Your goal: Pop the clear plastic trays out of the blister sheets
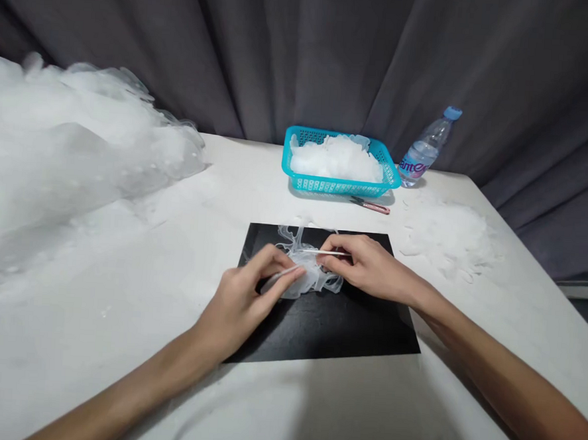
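- Nearest my view, the table (242, 413) runs up to a black mat (327, 331) that lies flat on it.
- My left hand (244, 300) pinches the thin white piece (311, 275) between thumb and fingers, from its left side.
- That piece sits over the middle of the mat, between my two hands; it looks filmy, with ragged, see-through strands around its edges.
- My right hand (365, 267) grips a slim white stick (312, 251), which points left across the upper part of the piece. Whether its tip touches the film, I can't tell.
- I read the step in hand as close work on this one piece: left steadying, right applying the stick.
- By my judgement, the next move calls for a firm left pinch and a light right touch, since such thin strands could fold, cling or tear.
- To the right lie loose white scraps (455, 236); to the left rises a big white heap (80, 140).
- Beyond the mat, a pink-handled tool (377, 208) lies just in front of a blue basket (336, 185) holding more white film (335, 159).
- Beside the basket stands a bottle (420, 158), and behind everything hangs a grey curtain (334, 56).
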### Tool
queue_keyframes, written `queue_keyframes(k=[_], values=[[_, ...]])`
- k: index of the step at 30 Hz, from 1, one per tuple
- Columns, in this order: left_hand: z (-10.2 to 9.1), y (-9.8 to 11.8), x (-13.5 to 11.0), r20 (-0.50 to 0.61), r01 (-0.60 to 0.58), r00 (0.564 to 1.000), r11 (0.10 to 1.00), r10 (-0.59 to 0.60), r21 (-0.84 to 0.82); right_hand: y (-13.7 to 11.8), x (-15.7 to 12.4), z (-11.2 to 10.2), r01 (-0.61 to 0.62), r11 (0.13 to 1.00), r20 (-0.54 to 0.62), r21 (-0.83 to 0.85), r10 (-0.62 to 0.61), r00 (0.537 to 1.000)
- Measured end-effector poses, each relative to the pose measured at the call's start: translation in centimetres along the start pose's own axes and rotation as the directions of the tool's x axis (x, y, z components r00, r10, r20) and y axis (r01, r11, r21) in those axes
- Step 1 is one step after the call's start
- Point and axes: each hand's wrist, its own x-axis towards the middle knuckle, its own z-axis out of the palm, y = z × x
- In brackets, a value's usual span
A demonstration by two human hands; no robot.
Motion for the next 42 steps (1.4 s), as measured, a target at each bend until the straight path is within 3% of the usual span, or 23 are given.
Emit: queue_keyframes(k=[3, 7, 11, 24, 29, 33, 36, 39, 42], values=[[-0.5, 0.1, 1.2, 0.013, 0.158, 0.987, 0.964, -0.159, -0.215, -0.3, -0.1, -0.7, 0.037, 0.977, 0.054, 0.210, -0.050, 0.997], [-0.1, 0.3, 0.9, 0.071, 0.226, 0.974, 0.901, -0.216, -0.369, -0.7, -0.1, -1.1, -0.019, 0.936, 0.194, 0.351, -0.053, 0.980], [0.2, 0.3, 0.8, 0.136, 0.291, 0.957, 0.818, -0.258, -0.496, -0.5, 0.0, -1.1, 0.010, 0.910, 0.191, 0.414, -0.098, 0.977], [0.3, 0.0, 0.7, 0.197, 0.314, 0.948, 0.826, -0.249, -0.467, -1.0, -0.5, -1.2, 0.044, 0.909, 0.193, 0.414, -0.135, 0.972], [0.6, 0.1, 0.6, 0.215, 0.320, 0.945, 0.818, -0.244, -0.478, -1.2, -0.7, -1.7, 0.025, 0.935, 0.255, 0.354, -0.123, 0.959], [0.5, 0.7, 0.4, 0.173, 0.237, 0.968, 0.893, -0.183, -0.383, -1.2, -0.9, -1.4, 0.037, 0.977, 0.248, 0.210, -0.090, 0.965], [0.3, 1.5, 0.0, 0.139, 0.138, 0.985, 0.960, -0.106, -0.242, -0.9, -0.7, -0.5, 0.024, 0.999, 0.121, 0.029, -0.027, 0.992], [0.2, 1.9, -0.2, 0.211, 0.108, 0.975, 0.973, -0.064, -0.206, -0.2, -0.2, 0.0, -0.046, 0.990, -0.088, -0.137, 0.034, 0.996], [0.2, 1.7, -0.1, 0.277, 0.156, 0.959, 0.939, -0.068, -0.307, 0.4, 0.0, -1.2, -0.064, 0.981, -0.085, -0.181, 0.049, 0.995]])
